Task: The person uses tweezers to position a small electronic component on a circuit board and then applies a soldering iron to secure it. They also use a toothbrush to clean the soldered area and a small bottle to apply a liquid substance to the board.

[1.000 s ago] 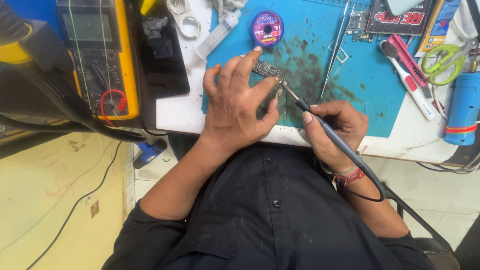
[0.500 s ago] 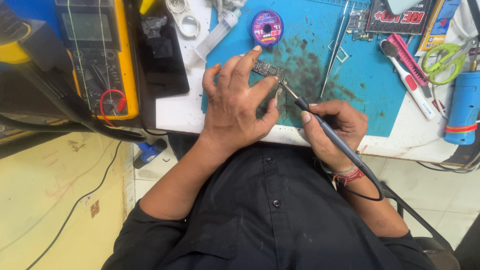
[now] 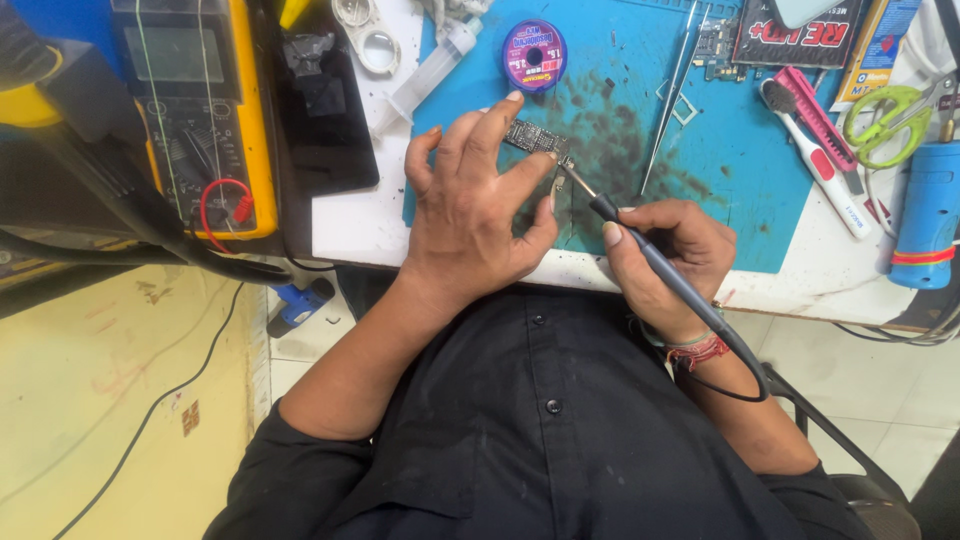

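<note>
My left hand point(image 3: 475, 205) rests on the blue work mat point(image 3: 720, 200), its fingertips pinning a small dark circuit board point(image 3: 533, 137). My right hand point(image 3: 665, 250) grips a black soldering iron point(image 3: 640, 248) like a pen. The iron's metal tip touches the right end of the board, beside my left thumb. Its black cable runs back past my right wrist, which wears a red thread band.
A yellow multimeter point(image 3: 195, 110) and a black phone point(image 3: 320, 100) lie left of the mat. A purple solder-wick spool point(image 3: 534, 55), a syringe point(image 3: 425, 75), tweezers point(image 3: 668, 100), a pink-and-white tool point(image 3: 815, 160), green scissors point(image 3: 885, 120) and a blue cylinder point(image 3: 925, 215) surround the mat.
</note>
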